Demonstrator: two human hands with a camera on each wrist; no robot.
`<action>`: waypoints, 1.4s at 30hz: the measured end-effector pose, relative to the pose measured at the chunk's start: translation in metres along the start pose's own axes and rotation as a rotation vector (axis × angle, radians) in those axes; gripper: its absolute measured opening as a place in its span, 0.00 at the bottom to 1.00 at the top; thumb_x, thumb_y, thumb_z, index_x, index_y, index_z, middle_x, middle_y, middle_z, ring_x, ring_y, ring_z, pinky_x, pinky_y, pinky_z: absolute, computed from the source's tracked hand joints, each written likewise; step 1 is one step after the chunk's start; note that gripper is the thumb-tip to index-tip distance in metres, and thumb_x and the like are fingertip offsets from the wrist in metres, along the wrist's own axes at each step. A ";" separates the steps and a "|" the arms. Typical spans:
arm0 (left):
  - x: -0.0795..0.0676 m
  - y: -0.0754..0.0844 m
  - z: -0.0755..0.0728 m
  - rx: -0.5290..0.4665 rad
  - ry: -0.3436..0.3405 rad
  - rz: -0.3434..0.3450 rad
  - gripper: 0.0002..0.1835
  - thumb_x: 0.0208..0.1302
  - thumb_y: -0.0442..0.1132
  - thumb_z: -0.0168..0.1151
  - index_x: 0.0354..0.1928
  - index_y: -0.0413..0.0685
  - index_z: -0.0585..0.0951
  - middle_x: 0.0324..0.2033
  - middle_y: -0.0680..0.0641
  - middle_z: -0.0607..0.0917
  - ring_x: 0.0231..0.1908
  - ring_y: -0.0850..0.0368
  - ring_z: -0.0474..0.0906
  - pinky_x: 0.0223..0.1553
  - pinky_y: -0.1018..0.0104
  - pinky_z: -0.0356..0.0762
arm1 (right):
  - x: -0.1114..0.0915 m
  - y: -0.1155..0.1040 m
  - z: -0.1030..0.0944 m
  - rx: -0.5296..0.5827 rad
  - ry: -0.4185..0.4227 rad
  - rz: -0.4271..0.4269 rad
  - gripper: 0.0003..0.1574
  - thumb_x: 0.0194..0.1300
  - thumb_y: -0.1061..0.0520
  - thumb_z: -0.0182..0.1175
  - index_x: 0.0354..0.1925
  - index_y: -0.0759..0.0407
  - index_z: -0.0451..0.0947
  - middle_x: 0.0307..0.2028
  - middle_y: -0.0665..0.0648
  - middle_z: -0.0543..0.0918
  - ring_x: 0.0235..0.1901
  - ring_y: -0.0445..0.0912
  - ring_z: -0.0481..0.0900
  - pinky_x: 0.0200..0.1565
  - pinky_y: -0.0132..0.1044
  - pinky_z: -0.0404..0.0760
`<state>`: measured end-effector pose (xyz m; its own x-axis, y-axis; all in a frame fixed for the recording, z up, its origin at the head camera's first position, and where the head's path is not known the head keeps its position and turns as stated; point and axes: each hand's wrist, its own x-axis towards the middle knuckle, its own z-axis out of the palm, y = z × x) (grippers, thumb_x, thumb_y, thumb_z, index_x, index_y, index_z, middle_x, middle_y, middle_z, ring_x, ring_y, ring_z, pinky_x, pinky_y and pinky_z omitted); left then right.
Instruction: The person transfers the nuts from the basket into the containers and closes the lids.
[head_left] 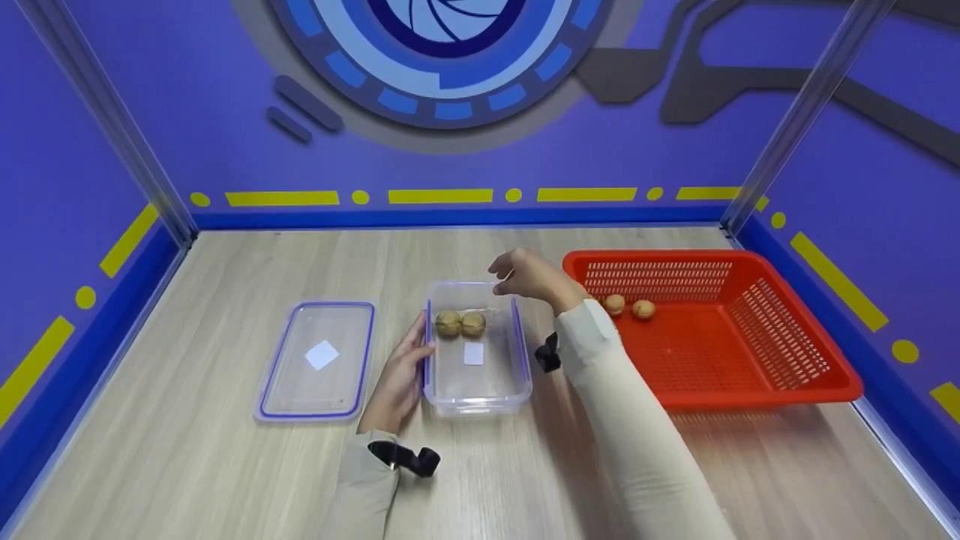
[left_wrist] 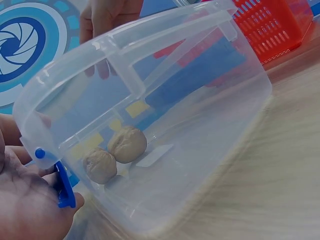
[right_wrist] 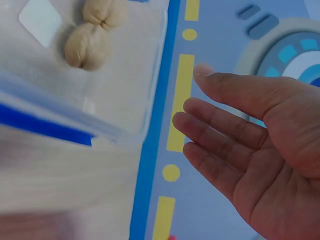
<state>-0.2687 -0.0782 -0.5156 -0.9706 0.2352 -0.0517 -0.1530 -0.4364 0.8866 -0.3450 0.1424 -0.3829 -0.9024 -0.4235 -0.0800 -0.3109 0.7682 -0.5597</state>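
Two walnuts (head_left: 460, 324) lie side by side inside a clear plastic box (head_left: 480, 386) with blue side latches, near a small white square. My left hand (head_left: 397, 382) rests against the box's left side, its fingers along the outer wall by the hanging blue latch (left_wrist: 65, 186). Over the box's far right corner hovers my right hand (head_left: 529, 276), its fingers apart and nothing between them, as the right wrist view shows. The same pair of walnuts (left_wrist: 127, 144) appears through the box wall in the left wrist view.
A red plastic basket (head_left: 675, 375) stands on the right, with walnuts (head_left: 643, 309) near its left side, partly behind my right forearm. On the left, a clear lid (head_left: 292, 390) with a blue seal lies flat on the wooden table (head_left: 187, 450). Blue-purple panels enclose the back and sides.
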 end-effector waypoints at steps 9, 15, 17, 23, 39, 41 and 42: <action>0.001 -0.001 -0.001 0.012 -0.002 0.001 0.36 0.67 0.25 0.42 0.75 0.43 0.46 0.76 0.44 0.38 0.76 0.47 0.30 0.76 0.55 0.29 | -0.013 0.014 -0.019 -0.004 0.033 -0.002 0.24 0.60 0.62 0.65 0.55 0.67 0.78 0.50 0.67 0.83 0.50 0.57 0.82 0.53 0.48 0.82; 0.001 -0.001 -0.001 0.007 0.001 -0.009 0.36 0.67 0.26 0.43 0.75 0.45 0.47 0.76 0.45 0.39 0.76 0.48 0.31 0.76 0.55 0.31 | -0.023 0.023 -0.027 -0.022 0.053 0.007 0.23 0.62 0.60 0.64 0.56 0.64 0.78 0.51 0.65 0.83 0.50 0.56 0.83 0.53 0.48 0.82; 0.001 -0.001 -0.002 0.004 0.003 -0.011 0.36 0.67 0.26 0.43 0.75 0.46 0.47 0.76 0.45 0.39 0.76 0.48 0.31 0.76 0.55 0.32 | -0.026 0.026 -0.030 -0.028 0.059 0.031 0.23 0.62 0.59 0.64 0.56 0.62 0.78 0.51 0.63 0.83 0.50 0.55 0.83 0.54 0.47 0.82; 0.000 -0.001 -0.002 0.010 0.012 -0.008 0.36 0.67 0.26 0.43 0.75 0.45 0.47 0.76 0.45 0.39 0.76 0.48 0.31 0.76 0.56 0.30 | -0.036 0.042 -0.041 -0.032 0.075 0.063 0.22 0.64 0.59 0.62 0.57 0.61 0.77 0.50 0.62 0.84 0.50 0.53 0.82 0.52 0.48 0.83; 0.002 -0.001 -0.001 0.009 0.014 0.004 0.36 0.66 0.25 0.42 0.75 0.44 0.47 0.76 0.45 0.40 0.76 0.49 0.31 0.76 0.57 0.30 | -0.060 0.093 -0.053 0.053 0.103 0.044 0.21 0.63 0.60 0.62 0.55 0.65 0.78 0.49 0.64 0.84 0.48 0.54 0.82 0.54 0.50 0.81; 0.002 -0.001 -0.001 0.006 0.012 0.001 0.36 0.66 0.25 0.41 0.75 0.44 0.47 0.76 0.45 0.40 0.76 0.49 0.30 0.76 0.57 0.29 | -0.063 0.099 -0.053 0.038 0.111 0.047 0.21 0.63 0.61 0.62 0.55 0.65 0.78 0.49 0.64 0.84 0.48 0.55 0.82 0.53 0.50 0.82; 0.002 -0.002 -0.001 0.004 0.011 -0.002 0.36 0.66 0.25 0.41 0.75 0.44 0.48 0.76 0.45 0.40 0.76 0.49 0.30 0.76 0.57 0.29 | -0.064 0.102 -0.053 0.028 0.114 0.048 0.21 0.63 0.61 0.62 0.55 0.65 0.78 0.49 0.64 0.84 0.47 0.55 0.82 0.52 0.51 0.82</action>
<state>-0.2707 -0.0778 -0.5179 -0.9722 0.2265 -0.0590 -0.1546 -0.4322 0.8884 -0.3346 0.2736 -0.3909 -0.9444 -0.3285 -0.0142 -0.2598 0.7720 -0.5802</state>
